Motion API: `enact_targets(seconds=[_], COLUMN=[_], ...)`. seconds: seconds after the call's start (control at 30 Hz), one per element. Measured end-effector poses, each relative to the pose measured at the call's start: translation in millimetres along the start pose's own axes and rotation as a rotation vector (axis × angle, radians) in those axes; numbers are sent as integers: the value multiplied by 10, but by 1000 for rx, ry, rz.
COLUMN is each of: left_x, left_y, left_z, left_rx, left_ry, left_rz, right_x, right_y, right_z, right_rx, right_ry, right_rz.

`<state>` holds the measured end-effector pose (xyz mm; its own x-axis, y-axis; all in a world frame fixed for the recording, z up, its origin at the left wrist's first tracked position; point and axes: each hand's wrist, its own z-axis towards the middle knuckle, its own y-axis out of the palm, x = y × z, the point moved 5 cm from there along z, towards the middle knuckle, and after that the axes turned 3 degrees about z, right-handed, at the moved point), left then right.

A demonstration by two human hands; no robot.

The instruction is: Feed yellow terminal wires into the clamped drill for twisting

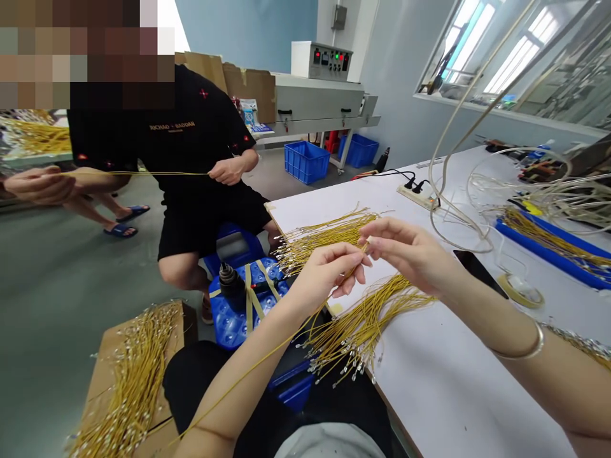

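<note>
My left hand [327, 273] pinches a thin yellow wire [267, 362] that runs back past my forearm toward the lower left. My right hand [405, 251] meets it above the white bench, its fingertips pinching the wire near its upper end. Below my hands, a loose bundle of yellow wires with metal terminals [358, 331] lies on the bench edge. A second bundle [324, 238] lies just beyond them. More crimped yellow wires [128, 375] rest on a cardboard box [105, 375] at the lower left. A co-worker's two hands [229, 170] stretch another yellow wire farther away.
The white workbench [458, 381] holds a power strip [415, 197], a dark phone [477, 270], a tape roll [520, 291] and a blue tray of wires [548, 251]. A power drill [231, 286] stands on a blue case left of the bench. Blue crates [305, 162] sit on the floor behind.
</note>
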<state>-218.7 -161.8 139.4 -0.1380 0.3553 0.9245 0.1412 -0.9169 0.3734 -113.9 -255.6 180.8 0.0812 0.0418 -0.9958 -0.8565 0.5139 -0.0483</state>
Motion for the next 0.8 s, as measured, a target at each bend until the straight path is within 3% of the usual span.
enact_targets(seconds=[0.17,0.27,0.4,0.53,0.63,0.8], left_x=[-318,-450,-492,-464,-462,-538], left_y=[-18,-25,-74,-169,-278,-513], left_z=[-201,-352,-546,-691,-716,-613], left_rx=[10,16,26,7,15,52], left_ry=[-85,-148,-243,-277,-273,-276], left_rz=[-10,30,132,193,239,311], right_x=[408,544,490,293,221,314], right_y=[161,150,-172,-652,-931,-1095], right_z=[-237,-348,-336,-220,-150,5], right_rx=[-82,15,255,343,444,650], right_ry=[35,24,-14,-113,-142,-106], right_rz=[13,-3,129,197,404,686])
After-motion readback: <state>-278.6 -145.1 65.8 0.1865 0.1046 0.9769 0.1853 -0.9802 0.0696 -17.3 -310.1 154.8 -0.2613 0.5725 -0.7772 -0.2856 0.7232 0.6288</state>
